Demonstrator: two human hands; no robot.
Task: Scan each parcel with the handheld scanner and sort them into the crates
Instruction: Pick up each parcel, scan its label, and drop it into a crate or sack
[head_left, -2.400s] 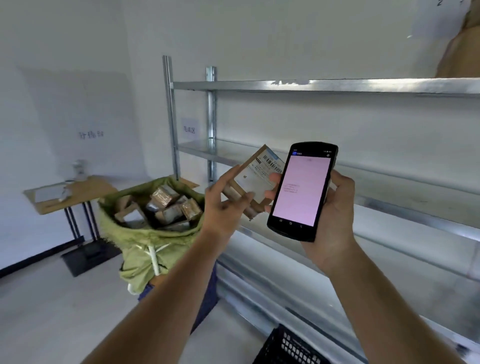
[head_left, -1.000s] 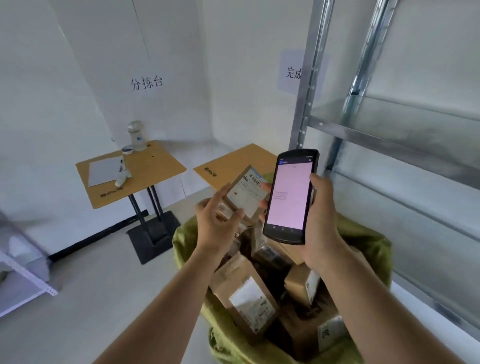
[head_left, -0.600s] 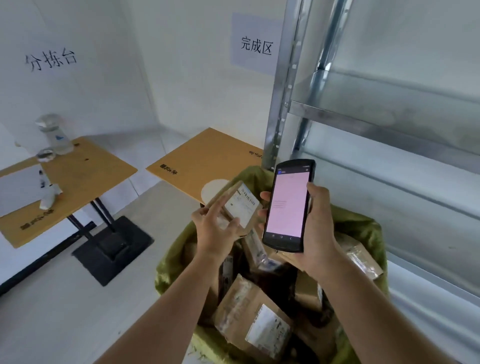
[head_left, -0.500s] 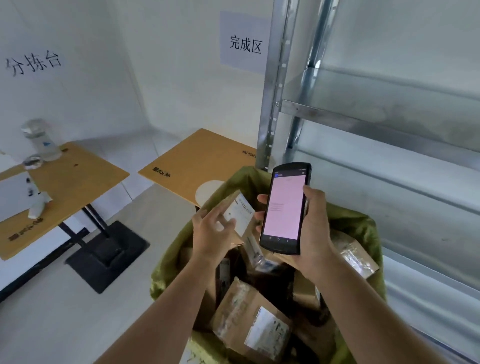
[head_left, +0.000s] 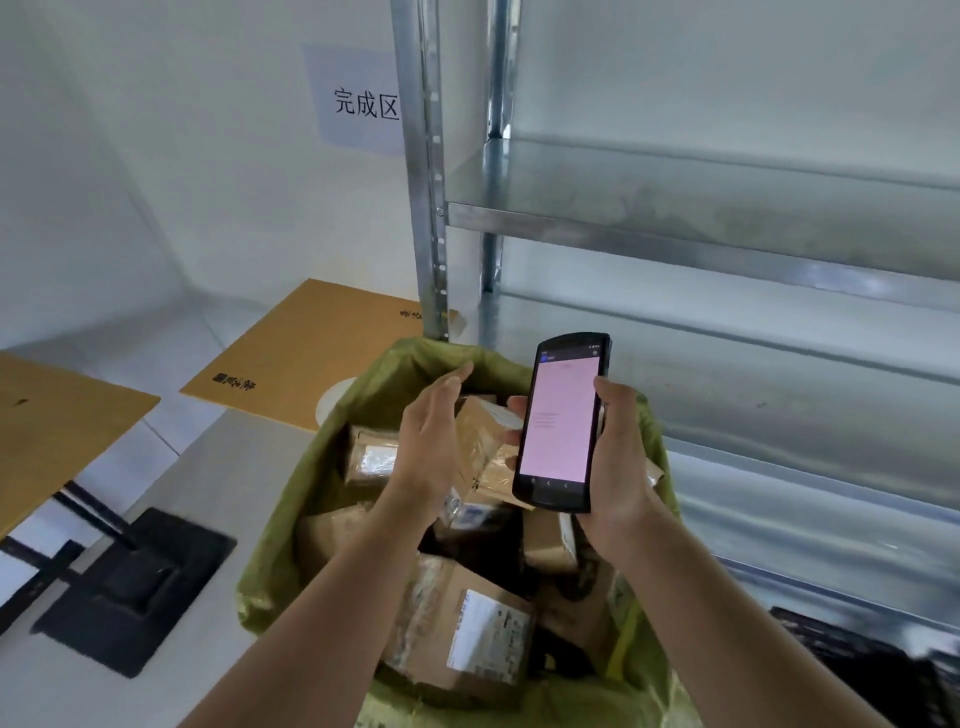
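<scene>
Brown cardboard parcel (head_left: 485, 436) sits against the left hand (head_left: 428, 447), whose fingers are spread flat beside it, not closed round it; whether it is truly held cannot be told. It hangs over the green sack (head_left: 332, 467) of other parcels. The right hand (head_left: 615, 467) is clamped on the handheld scanner (head_left: 563, 423), screen lit pink. Risks, in my judgement: the loosely kept parcel may slip back among the unscanned ones and be lost track of; its label faces away from the scanner, so a read may fail.
</scene>
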